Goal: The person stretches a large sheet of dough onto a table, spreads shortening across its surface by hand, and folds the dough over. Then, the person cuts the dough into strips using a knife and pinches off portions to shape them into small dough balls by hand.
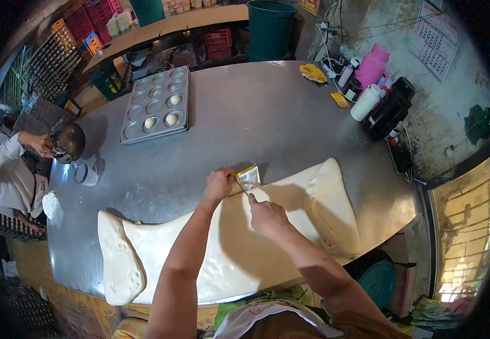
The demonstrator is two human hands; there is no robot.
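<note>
Pale dough (236,248) lies on the steel bench (256,113); right hand (269,217) grips a thin tool (241,187), left hand (219,185) curls at its tip, hold unclear; print on the sachet (249,175) beyond is unreadable.

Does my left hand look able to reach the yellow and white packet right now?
Probably yes: your left hand is close beside the packet, with nothing large between them, though it seems occupied near the thin tool.
</note>
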